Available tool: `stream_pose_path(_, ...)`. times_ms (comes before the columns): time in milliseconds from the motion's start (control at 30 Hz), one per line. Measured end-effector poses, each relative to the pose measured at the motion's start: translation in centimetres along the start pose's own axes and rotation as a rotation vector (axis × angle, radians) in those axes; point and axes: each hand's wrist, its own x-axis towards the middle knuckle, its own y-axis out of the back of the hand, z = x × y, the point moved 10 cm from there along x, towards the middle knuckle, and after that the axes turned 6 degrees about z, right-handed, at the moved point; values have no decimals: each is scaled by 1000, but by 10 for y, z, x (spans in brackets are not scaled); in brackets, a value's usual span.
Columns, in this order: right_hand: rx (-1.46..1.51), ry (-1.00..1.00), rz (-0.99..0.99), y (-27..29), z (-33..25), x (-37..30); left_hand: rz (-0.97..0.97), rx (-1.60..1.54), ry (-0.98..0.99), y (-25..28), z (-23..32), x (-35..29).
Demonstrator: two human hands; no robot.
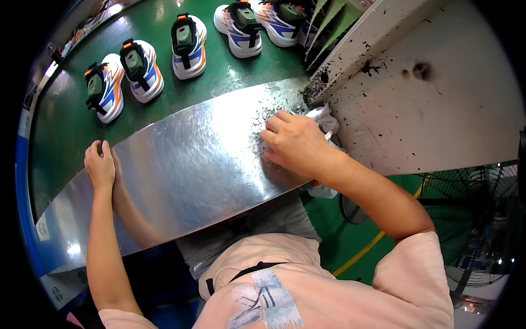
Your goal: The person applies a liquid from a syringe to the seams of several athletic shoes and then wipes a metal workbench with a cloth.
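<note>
My left hand (100,167) rests at the far edge of a shiny metal plate (175,164), beside the green conveyor belt (164,104). Its fingers are loosely bent with a gap between them, and nothing shows in them. Over the right end of the plate, my right hand (296,141) is closed, knuckles up. Whatever its fingers hold, if anything, is hidden. Dark crumbs (271,114) lie on the metal around it. Just behind the wrist sits a crumpled white wad (324,118), with a pale stick-like end (329,135) showing next to it.
White, blue and orange sneakers (189,46) with green inserts stand in a row on the belt; several more (241,30) are at its right. A pale panel (422,93) with black specks rises on the right, green ragged sheets (331,27) above it. A large fan (476,214) stands lower right.
</note>
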Motion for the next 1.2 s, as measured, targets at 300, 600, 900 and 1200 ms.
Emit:
stream_pose_path(300,-247,278,-129,-21,-30,3,1,-9,18,-2,-4,1)
stream_pose_path(600,-233,292,-112,-23,-28,2,19,4,22,-4,-10,4)
stream_pose_path(900,-112,12,-228,-21,-6,20,4,46,22,-3,-5,2)
stream_pose_path(1200,-176,30,-221,-27,-20,32,0,21,36,-2,-6,1)
